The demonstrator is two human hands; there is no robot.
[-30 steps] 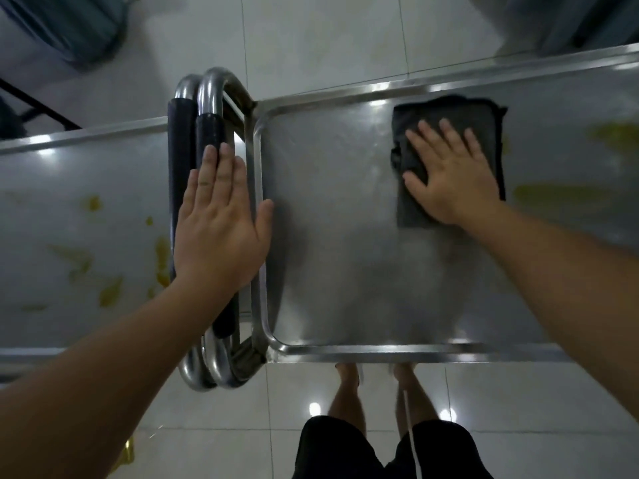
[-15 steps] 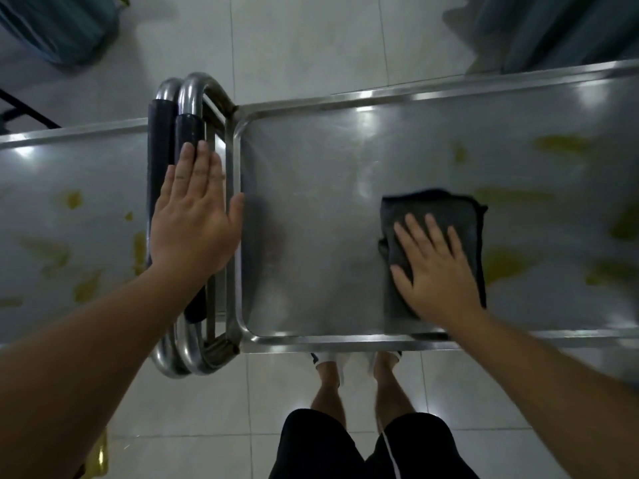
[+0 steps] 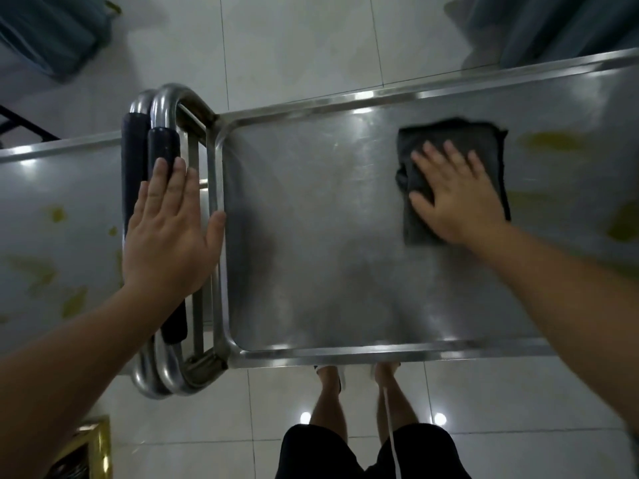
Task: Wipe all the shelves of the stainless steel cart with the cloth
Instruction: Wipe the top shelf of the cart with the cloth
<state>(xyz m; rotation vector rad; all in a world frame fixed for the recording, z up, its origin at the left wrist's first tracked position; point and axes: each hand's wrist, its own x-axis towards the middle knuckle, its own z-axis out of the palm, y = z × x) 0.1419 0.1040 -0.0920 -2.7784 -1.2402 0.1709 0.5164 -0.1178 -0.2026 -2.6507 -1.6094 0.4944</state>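
Flat right hand [image 3: 456, 198] pressing folded dark grey cloth [image 3: 453, 140] on steel cart shelf [image 3: 311, 236]; straight-fingered left hand [image 3: 169, 233] bracing black-padded handle [image 3: 162, 146]; yellow stains [image 3: 549, 141] risking smearing

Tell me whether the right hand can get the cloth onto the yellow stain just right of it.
Probably yes: the right hand presses flat on the cloth, and bare shelf lies between it and the stain.

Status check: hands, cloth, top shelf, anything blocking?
Right hand flat, pressing dark cloth on top shelf. Left hand flat on cart handle. Yellow stains remain at right. Nothing blocking.
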